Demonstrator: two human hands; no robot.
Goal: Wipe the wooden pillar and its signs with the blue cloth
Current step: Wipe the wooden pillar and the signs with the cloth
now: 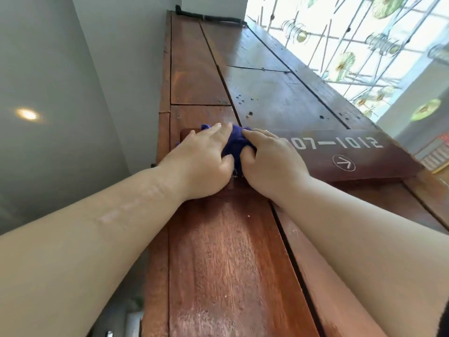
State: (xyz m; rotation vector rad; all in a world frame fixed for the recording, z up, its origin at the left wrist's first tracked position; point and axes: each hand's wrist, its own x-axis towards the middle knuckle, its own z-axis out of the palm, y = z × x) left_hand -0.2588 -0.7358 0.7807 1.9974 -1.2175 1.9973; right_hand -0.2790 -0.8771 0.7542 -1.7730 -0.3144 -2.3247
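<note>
A tall wooden pillar [226,259] of reddish-brown planks rises in front of me to the ceiling. A dark wooden sign [359,154] with white numbers and a circled arrow juts out to the right at hand height. The blue cloth [234,143] is bunched at the pillar's corner where the sign meets it. My left hand [205,164] presses on the cloth's left part, fingers spread over it. My right hand [272,161] grips the cloth's right part and covers the sign's left end. Most of the cloth is hidden under both hands.
A grey wall [60,69] with a round light reflection lies to the left. A window [352,45] with green glass ornaments and thin rods is at the upper right. A black cable [211,17] runs along the pillar's top.
</note>
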